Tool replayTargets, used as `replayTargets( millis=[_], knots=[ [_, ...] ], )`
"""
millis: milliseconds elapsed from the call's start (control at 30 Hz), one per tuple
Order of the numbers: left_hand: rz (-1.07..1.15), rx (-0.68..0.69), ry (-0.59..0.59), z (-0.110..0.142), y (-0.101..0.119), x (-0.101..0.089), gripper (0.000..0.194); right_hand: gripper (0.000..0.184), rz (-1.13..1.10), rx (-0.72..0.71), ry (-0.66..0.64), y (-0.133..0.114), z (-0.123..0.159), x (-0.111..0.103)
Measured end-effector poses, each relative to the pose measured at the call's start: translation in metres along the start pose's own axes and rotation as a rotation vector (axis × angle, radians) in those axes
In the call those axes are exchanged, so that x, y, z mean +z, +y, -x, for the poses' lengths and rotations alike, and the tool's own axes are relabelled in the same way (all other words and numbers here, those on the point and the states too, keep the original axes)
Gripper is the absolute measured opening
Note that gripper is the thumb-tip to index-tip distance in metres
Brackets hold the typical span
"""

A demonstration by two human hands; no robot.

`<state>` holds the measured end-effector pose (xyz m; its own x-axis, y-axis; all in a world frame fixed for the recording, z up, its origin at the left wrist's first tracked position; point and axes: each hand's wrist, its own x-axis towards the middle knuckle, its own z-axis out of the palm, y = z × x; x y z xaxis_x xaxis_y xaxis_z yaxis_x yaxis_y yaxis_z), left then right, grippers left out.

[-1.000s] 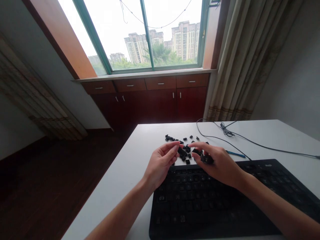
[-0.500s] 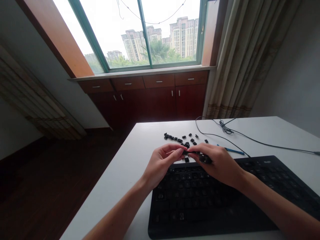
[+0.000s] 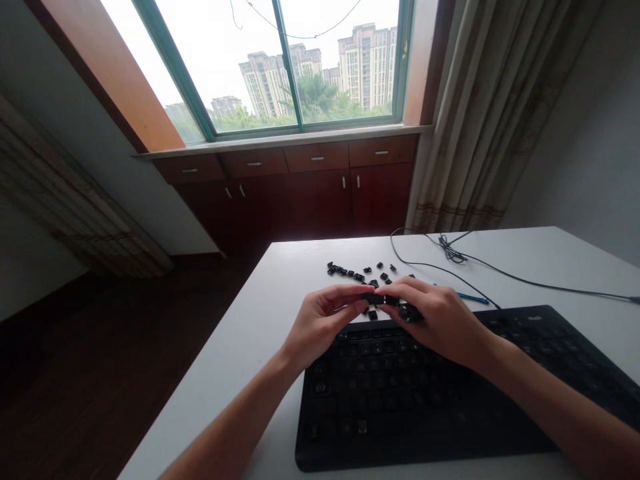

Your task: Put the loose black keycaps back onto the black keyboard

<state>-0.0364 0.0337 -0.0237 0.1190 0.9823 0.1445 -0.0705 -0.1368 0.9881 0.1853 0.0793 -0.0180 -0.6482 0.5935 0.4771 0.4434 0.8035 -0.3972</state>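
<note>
Over the top edge of a black keyboard, my two hands meet at the fingertips. My left hand pinches a long black keycap between thumb and fingers. From the other side, my right hand closes its thumb and index finger at the keycap's right end. A dark, shiny object is tucked in the curled fingers of that right hand; its kind is not clear. Several small black keycaps lie scattered on the table just beyond the hands, partly hidden by them. Bare switch spots show on the keyboard.
The white table carries everything. A blue, pen-like tool lies right of my right hand. A black cable with a tied bundle runs across the table's right side. Behind stand a wooden cabinet and a window.
My right hand has moved left, bringing its fingertips from apart to the keycap in my left hand. The left hand has shifted slightly right. The camera view has tilted down a little.
</note>
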Motion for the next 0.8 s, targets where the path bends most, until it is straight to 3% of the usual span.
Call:
replayTargets(
  millis=[333,467,633,800],
  knots=[
    [-0.060,0.042,0.023,0.000,-0.003,0.000,0.029,0.029,0.005,-0.051,-0.005,0.001,0.000,0.000],
    [-0.141,0.043,0.050,-0.001,-0.002,-0.001,0.029,0.025,0.006,-0.003,0.019,0.007,-0.004,-0.018],
    [-0.272,0.101,0.061,-0.004,-0.008,-0.008,0.017,0.024,0.116,0.135,0.075,0.041,-0.001,-0.059],
    [-0.563,0.234,-0.004,-0.005,-0.013,-0.014,0.015,0.028,0.161,0.372,-0.105,0.085,0.017,-0.073]
  ],
)
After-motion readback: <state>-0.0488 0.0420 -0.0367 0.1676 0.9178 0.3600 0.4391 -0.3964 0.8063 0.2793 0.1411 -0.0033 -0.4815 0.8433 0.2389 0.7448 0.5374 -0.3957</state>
